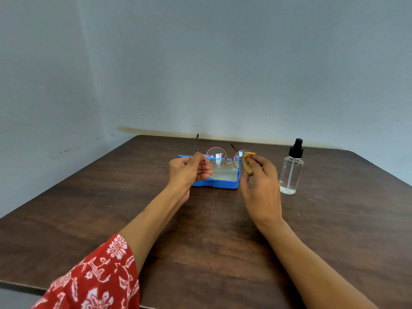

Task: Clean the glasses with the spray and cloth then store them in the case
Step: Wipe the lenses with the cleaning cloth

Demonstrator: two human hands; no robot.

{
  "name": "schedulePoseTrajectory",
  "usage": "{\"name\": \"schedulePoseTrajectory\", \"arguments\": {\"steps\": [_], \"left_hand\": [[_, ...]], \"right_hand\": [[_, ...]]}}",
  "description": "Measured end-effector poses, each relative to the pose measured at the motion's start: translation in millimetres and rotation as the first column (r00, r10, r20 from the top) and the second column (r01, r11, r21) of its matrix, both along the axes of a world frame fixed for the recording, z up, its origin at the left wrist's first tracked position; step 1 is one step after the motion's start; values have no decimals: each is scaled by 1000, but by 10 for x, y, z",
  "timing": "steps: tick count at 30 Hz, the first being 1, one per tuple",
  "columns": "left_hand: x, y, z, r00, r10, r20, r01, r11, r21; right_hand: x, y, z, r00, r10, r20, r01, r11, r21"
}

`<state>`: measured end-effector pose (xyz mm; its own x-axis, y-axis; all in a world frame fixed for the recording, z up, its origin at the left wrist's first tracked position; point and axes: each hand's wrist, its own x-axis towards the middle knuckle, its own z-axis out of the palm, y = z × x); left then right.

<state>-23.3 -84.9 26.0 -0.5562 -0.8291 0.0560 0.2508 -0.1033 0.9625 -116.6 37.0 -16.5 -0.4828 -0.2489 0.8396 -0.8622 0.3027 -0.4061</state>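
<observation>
Behind held glasses (pixel 223 158): blue case (pixel 217 182), spray bottle (pixel 291 172) beside right hand (pixel 260 186).

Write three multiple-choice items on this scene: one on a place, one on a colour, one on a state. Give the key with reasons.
1. Where does the spray bottle stand?
A. right of the case
B. left of the case
C. inside the case

2. What colour is the case?
A. red
B. blue
C. black

3. What is the case's state?
A. closed
B. open
C. held in the hands

Key:
1 A, it stands upright on the table beyond the right hand.
2 B, its rim is bright blue.
3 B, its pale inside shows, below the glasses held by the left hand while the right hand presses the cloth on a lens.
</observation>
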Motion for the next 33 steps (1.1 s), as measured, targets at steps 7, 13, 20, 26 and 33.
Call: {"name": "schedulePoseTrajectory", "arguments": {"steps": [7, 13, 20, 26, 33], "left_hand": [[-2, 1, -5, 1000, 0, -1, 0, 1000, 2], [3, -17, 13, 1000, 8, 0, -8, 1000, 6], [0, 7, 0, 1000, -1, 15, 1, 1000, 0], [10, -8, 21, 1000, -4, 4, 4, 1000, 6], [1, 16, 4, 999, -7, 31, 7, 1000, -2]], "right_hand": [[180, -104, -18, 960, 133, -245, -90, 980, 177], [44, -18, 10, 999, 33, 1, -33, 999, -20], [177, -95, -15, 962, 141, -234, -104, 981, 165], [47, -28, 16, 995, 75, -63, -76, 997, -9], [115, -24, 23, 987, 85, -135, -77, 995, 65]]}}
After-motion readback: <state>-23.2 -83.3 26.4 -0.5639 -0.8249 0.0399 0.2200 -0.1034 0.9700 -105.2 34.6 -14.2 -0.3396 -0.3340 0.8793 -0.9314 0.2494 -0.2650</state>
